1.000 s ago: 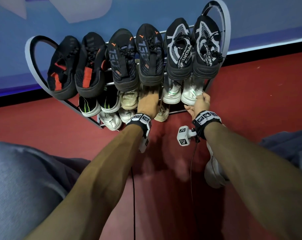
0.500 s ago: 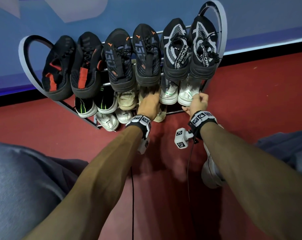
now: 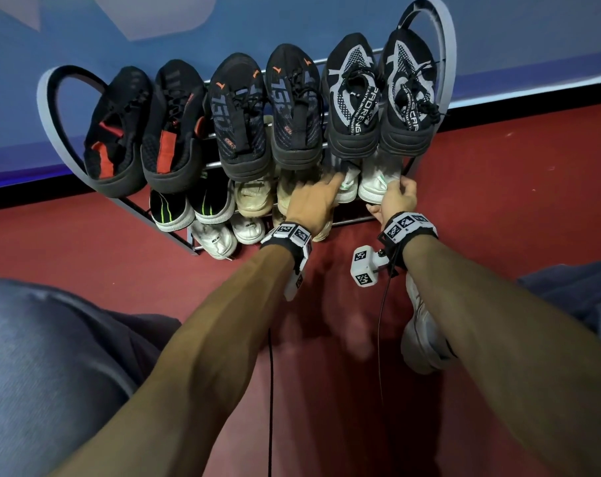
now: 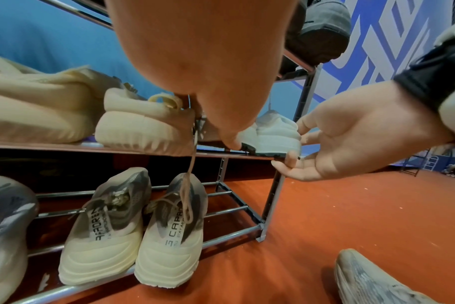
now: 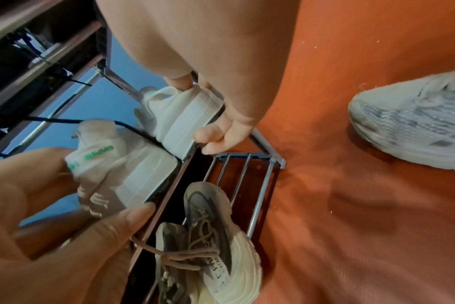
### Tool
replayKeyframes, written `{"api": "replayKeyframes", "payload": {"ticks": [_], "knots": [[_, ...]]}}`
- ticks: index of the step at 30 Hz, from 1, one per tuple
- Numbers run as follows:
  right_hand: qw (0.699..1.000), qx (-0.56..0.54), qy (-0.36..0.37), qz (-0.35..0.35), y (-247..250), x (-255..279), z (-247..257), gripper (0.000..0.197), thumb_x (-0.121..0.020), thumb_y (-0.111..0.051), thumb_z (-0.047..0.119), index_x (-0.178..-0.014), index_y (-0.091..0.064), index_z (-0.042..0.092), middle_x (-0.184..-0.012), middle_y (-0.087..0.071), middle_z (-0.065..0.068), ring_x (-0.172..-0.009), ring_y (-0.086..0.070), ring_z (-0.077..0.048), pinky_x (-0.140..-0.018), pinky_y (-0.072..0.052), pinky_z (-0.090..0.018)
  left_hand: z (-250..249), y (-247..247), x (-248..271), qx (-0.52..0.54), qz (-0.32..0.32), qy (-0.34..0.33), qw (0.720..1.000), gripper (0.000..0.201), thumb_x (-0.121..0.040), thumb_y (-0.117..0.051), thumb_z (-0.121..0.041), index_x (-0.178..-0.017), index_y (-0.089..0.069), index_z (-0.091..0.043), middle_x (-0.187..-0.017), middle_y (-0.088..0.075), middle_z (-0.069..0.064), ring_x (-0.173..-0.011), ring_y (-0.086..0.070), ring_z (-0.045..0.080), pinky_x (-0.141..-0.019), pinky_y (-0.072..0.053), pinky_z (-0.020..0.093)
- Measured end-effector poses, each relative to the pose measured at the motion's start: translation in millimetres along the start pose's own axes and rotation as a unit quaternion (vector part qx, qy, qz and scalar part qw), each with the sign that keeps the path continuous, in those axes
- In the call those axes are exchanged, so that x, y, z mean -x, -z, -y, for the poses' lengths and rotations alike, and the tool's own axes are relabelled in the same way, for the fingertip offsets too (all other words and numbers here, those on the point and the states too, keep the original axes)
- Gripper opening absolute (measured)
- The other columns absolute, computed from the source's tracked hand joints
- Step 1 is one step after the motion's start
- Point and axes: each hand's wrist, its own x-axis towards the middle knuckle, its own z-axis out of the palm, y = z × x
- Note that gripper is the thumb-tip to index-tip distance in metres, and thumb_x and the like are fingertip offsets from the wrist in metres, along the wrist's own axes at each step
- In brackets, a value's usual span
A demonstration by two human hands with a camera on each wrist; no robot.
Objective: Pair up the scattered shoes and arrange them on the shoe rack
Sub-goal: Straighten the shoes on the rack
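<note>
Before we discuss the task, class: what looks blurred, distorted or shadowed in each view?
Head view: wide lens bows the shoe rack; shadows darken the floor before it; left hand slightly smeared. Left wrist view: that hand looms large and soft; grey shoe on the floor blurs. Right wrist view: left hand soft, white shoes sharper.

Red floor (image 3: 103,256), faintly textured, with pale specks showing in the right wrist view. Along the floor's far edge, a black strip (image 3: 13,197); above it a blue wall (image 3: 292,18), with a thin white line (image 3: 512,94) low on the right and a pale grey patch (image 3: 161,15) high up. Over the floor's near left corner, a grey-blue trouser leg (image 3: 51,356); another (image 3: 574,290) over the near right. Far off on the floor, in the left wrist view, a dark metal frame (image 4: 413,164), too small to make out.
</note>
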Motion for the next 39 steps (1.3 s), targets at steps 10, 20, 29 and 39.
{"api": "replayKeyframes", "payload": {"ticks": [10, 20, 29, 39], "knots": [[1.0, -0.02, -0.015, 0.008, -1.6, -3.0, -3.5, 0.025, -0.098, -0.048, 0.024, -0.122, -0.054, 0.02, -0.084, -0.058, -0.006, -0.038, -0.042, -0.013, -0.064, -0.063, -0.039, 4.8, -9.1, 0.2, 0.056, -0.01, 0.001, 0.998, 0.073, -0.085, -0.066, -0.013, -0.15, -0.033, -0.019, -0.132, -0.064, 0.01, -0.107, -0.066, 0.038, -0.083, -0.051, 0.042], [0.999, 0.036, -0.029, 0.007, -6.7, 10.4, -2.1, 0.039, -0.101, -0.038, 0.032, -0.14, -0.043, 0.029, -0.098, -0.057, 0.001, -0.051, -0.053, -0.014, -0.054, -0.058, -0.032, 3.3, -15.6, -1.6, 0.092, -0.011, 0.014, 0.996, 0.075, -0.084, -0.065, -0.009, -0.151, -0.033, -0.017, -0.126, -0.065, 0.014, -0.105, -0.066, 0.041, -0.084, -0.051, 0.044], [0.991, 0.112, -0.045, 0.051, -5.3, 16.6, -5.4, 0.05, -0.098, -0.029, 0.062, -0.143, -0.025, 0.041, -0.098, -0.072, -0.013, -0.062, -0.069, -0.022, -0.064, -0.062, -0.038, 2.6, -23.3, -6.5, 0.142, -0.015, 0.024, 0.99, 0.064, -0.094, -0.061, -0.022, -0.151, -0.034, -0.014, -0.117, -0.069, 0.018, -0.103, -0.065, 0.044, -0.085, -0.053, 0.046], [0.977, 0.197, 0.075, -0.027, -8.0, 14.4, -44.9, 0.083, -0.077, 0.001, 0.09, -0.147, -0.008, 0.047, -0.137, -0.058, -0.013, -0.105, -0.066, -0.042, -0.085, -0.057, -0.05, -2.4, -12.0, 1.2, 0.089, 0.026, 0.014, 0.996, 0.082, -0.098, -0.057, -0.026, -0.159, -0.007, -0.005, -0.149, -0.044, 0.025, -0.124, -0.055, 0.043, -0.104, -0.045, 0.051]]}}
